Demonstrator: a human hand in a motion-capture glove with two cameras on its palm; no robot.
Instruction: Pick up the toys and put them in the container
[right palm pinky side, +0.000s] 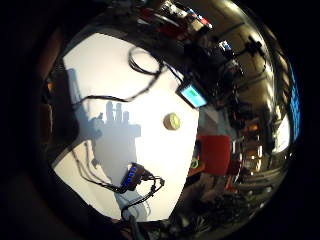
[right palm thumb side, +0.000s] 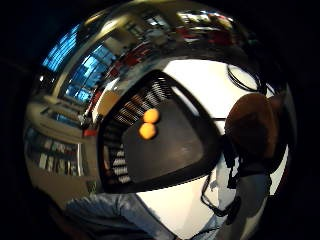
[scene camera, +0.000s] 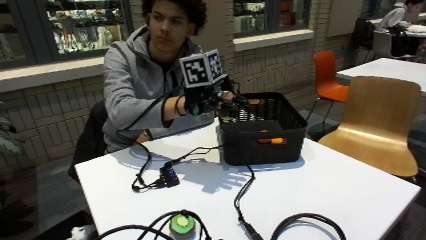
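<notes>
In the outside view my gloved right hand hangs in the air beside the near-left corner of a black slatted basket on the white table. Its fingers are spread and hold nothing; their shadow on the table shows them apart. The thumb side palm view looks down into the basket, where two orange round toys lie together on the floor near one wall. One orange toy shows through the slats. A round green and yellow toy lies on the table near its front edge, also visible as the toy.
Black cables run across the table to a small black hub, and more loop at the front edge. A wooden chair stands to the right and an orange chair behind the basket.
</notes>
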